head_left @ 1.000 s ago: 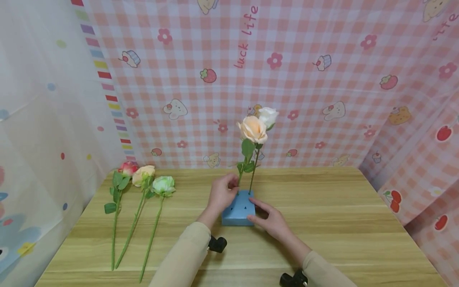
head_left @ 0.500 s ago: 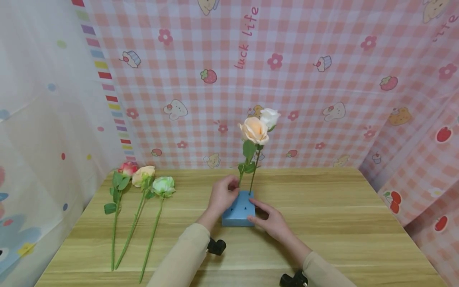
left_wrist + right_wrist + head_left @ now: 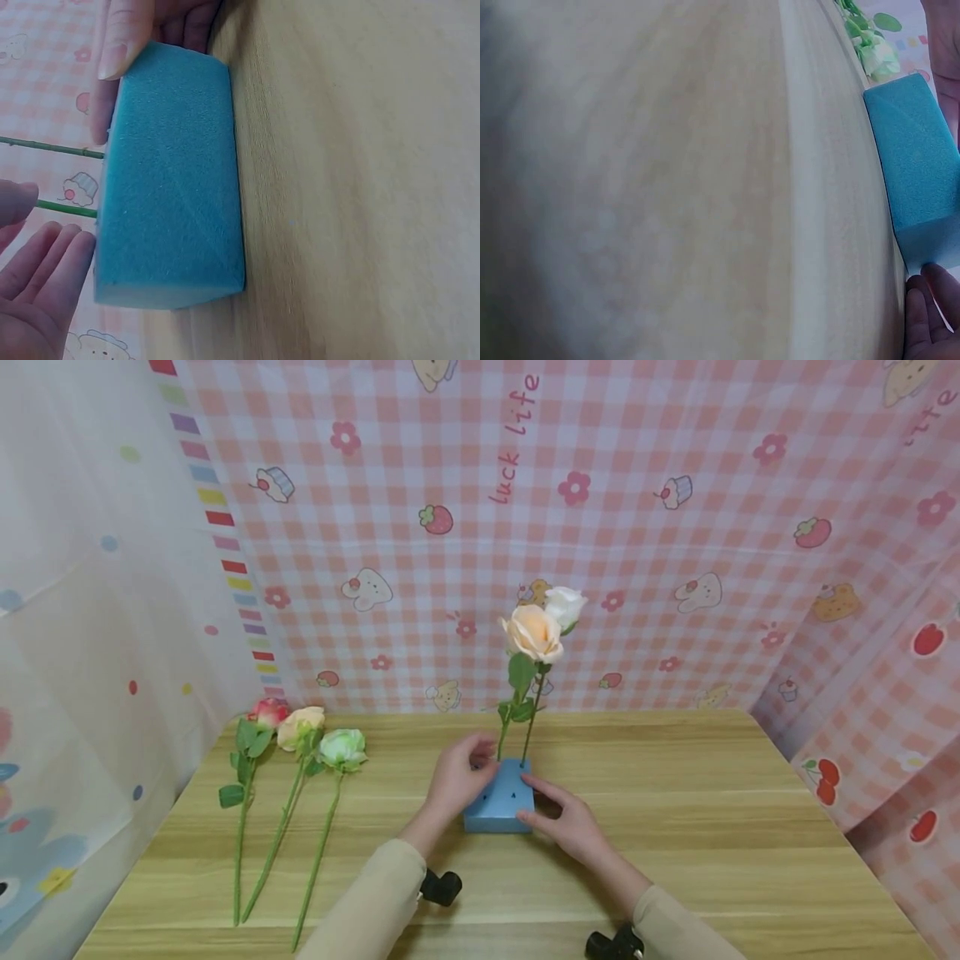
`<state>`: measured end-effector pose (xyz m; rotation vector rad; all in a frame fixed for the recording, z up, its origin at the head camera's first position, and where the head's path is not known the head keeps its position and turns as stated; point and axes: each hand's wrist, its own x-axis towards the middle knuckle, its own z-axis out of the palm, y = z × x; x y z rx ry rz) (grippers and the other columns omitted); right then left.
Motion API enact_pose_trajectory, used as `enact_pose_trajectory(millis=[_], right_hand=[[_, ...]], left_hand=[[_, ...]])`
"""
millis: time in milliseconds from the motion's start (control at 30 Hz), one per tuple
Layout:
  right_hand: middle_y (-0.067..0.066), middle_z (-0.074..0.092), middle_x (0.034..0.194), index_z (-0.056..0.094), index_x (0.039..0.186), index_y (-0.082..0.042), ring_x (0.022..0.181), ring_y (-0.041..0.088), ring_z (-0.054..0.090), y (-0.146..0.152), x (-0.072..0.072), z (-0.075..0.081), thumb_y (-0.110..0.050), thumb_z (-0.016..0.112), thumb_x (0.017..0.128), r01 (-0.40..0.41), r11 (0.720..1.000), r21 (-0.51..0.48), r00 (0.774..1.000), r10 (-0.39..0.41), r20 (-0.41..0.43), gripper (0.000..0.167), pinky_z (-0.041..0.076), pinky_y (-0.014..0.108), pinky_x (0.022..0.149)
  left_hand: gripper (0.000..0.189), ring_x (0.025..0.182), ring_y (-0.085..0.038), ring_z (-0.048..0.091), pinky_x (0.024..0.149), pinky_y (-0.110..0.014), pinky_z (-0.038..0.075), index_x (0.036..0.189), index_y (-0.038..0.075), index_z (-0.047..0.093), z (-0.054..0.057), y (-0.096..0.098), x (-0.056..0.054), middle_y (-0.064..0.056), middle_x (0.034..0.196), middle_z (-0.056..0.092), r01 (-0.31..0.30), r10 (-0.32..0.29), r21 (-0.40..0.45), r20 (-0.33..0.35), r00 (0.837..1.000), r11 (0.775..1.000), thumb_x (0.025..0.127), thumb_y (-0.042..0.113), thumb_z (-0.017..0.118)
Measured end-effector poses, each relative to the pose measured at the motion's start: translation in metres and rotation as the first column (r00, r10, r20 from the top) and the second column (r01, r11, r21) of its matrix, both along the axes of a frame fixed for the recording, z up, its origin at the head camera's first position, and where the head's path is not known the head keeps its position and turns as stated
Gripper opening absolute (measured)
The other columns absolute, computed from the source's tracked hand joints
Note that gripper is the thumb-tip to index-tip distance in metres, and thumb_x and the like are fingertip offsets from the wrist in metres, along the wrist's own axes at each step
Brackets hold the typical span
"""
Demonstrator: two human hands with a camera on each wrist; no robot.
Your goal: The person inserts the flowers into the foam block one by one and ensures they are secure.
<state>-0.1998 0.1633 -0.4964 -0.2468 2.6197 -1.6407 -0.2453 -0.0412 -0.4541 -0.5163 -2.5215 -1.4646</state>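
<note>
Noting from head view: blue block [image 3: 498,818] on tabletop [image 3: 637,752], bearing near-upright peach rose [image 3: 534,633] and, partly hidden behind, white rose [image 3: 567,607]. Seeing left hand [image 3: 460,777] relaxed beside peach rose's stem [image 3: 503,739], right hand [image 3: 567,827] touching block's right edge, fingers extended. From left wrist view, finding left hand cut off, thumb and fingers parted; cannot tell whether touching stem. From right wrist view, making out cropped block, tabletop blurred, pale green rose [image 3: 877,60] only partly in frame.

Plain beige sleeves [image 3: 367,902], small black wrist cameras [image 3: 442,888]
</note>
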Motion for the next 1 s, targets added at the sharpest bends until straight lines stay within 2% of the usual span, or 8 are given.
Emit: enact_pose_trajectory(millis=[233,367,533,733,867,1000], right_hand=[[0.012,0.052,0.144,0.058,0.14,-0.019,0.135,0.032,0.045,0.0,0.0,0.0,-0.028,0.078,0.087,0.0,1.0,-0.003,1.0,0.0,0.003,0.057,0.035,0.049,0.112],[0.014,0.052,0.144,0.058,0.141,-0.019,0.134,0.033,0.045,0.0,0.0,0.001,-0.029,0.077,0.088,0.001,1.0,-0.004,1.0,-0.001,0.003,0.057,0.035,0.05,0.111],[0.014,0.051,0.144,0.057,0.141,-0.019,0.134,0.033,0.045,0.001,0.0,0.001,-0.03,0.077,0.088,0.002,1.0,0.004,1.0,-0.002,0.002,0.057,0.036,0.05,0.111],[0.013,0.052,0.144,0.058,0.141,-0.02,0.134,0.032,0.046,0.0,-0.001,0.001,-0.03,0.078,0.088,0.006,1.0,0.016,1.0,-0.006,-0.005,0.058,0.037,0.049,0.11],[0.013,0.051,0.144,0.058,0.141,-0.02,0.134,0.033,0.045,0.0,-0.001,0.001,-0.029,0.078,0.087,0.003,1.0,0.02,1.0,-0.003,-0.005,0.058,0.036,0.049,0.111],[0.013,0.05,0.146,0.057,0.141,-0.02,0.136,0.033,0.043,0.0,0.0,0.0,-0.029,0.078,0.087,-0.003,1.0,0.015,1.0,0.003,-0.002,0.058,0.035,0.049,0.112]], left_hand=[[0.032,0.093,-0.025,0.068,0.082,-0.039,0.058,0.119,0.001,0.065,0.003,-0.011,0.011,-0.013,0.104,0.07,0.073,-0.073,-0.004,0.002,0.997,0.997,0.089,0.005,0.073],[0.033,0.093,-0.024,0.068,0.081,-0.037,0.058,0.121,-0.001,0.064,0.005,-0.016,0.019,-0.013,0.105,0.071,0.136,-0.135,-0.013,0.013,0.991,0.991,0.09,0.005,0.072],[0.031,0.091,-0.024,0.069,0.079,-0.034,0.058,0.118,-0.003,0.065,0.003,-0.023,0.028,-0.014,0.103,0.071,0.195,-0.195,-0.007,-0.007,0.981,0.981,0.089,0.003,0.073],[0.029,0.087,-0.021,0.07,0.076,-0.029,0.058,0.116,0.0,0.067,0.001,-0.034,0.041,-0.01,0.097,0.072,0.185,-0.184,0.007,-0.03,0.982,0.983,0.088,0.004,0.074],[0.03,0.085,-0.02,0.07,0.076,-0.03,0.058,0.116,0.0,0.067,0.004,-0.045,0.049,-0.01,0.097,0.073,0.178,-0.177,0.02,-0.02,0.984,0.984,0.087,0.003,0.074],[0.03,0.084,-0.017,0.069,0.076,-0.03,0.057,0.117,0.003,0.067,0.007,-0.061,0.053,-0.006,0.096,0.073,0.144,-0.144,-0.003,0.008,0.99,0.99,0.087,0.003,0.074]])
